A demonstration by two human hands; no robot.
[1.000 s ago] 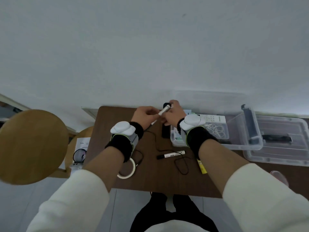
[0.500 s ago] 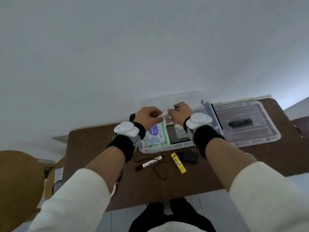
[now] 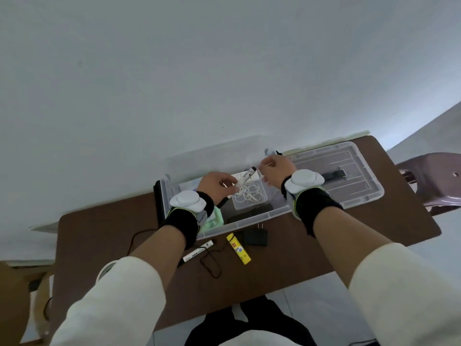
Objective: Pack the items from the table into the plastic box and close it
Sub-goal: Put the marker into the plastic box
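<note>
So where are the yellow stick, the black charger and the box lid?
yellow stick (image 3: 238, 248): head view, middle of its body.
black charger (image 3: 255, 237): head view, centre of its casing.
box lid (image 3: 356, 176): head view, clear panel near its right rim.

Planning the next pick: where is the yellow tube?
In the head view, the yellow tube lies on the table just outside the box, between the white marker and the black charger.

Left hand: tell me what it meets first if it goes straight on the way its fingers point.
Likely the right hand, which pinches the far end of the marker that the left hand grips above the plastic box; depth is unclear.
</note>
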